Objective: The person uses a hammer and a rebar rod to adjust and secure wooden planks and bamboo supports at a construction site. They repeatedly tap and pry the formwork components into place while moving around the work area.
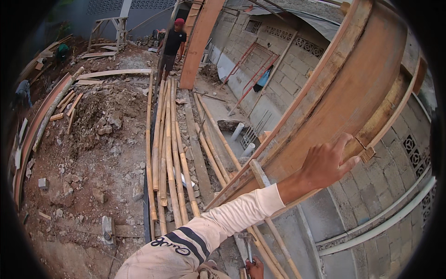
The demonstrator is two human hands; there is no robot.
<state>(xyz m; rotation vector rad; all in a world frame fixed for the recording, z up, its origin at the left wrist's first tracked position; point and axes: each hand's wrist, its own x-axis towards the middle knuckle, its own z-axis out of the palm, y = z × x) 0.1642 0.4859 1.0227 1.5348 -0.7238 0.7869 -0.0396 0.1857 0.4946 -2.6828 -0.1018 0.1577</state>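
Note:
My left arm, in a pale sleeve with dark stripes, reaches across to the right. My left hand [325, 160] is at the edge of a tall wooden formwork panel [344, 88], thumb and forefinger spread apart. Just beyond the thumb, a small wood block [368, 154] sits on the panel's outer batten. Low in the view, my right hand [254, 269] is closed round the handle of a hammer [249, 246], its head upward. A narrow wooden strip [278, 228] slants down from the panel between the two hands.
Long bamboo poles [169, 158] lie to the left of the panel. Rubble and soil [102, 121] cover the left side. A person [174, 44] in a red cap stands at the back beside an upright plank [197, 46]. A block wall [288, 60] runs along the right.

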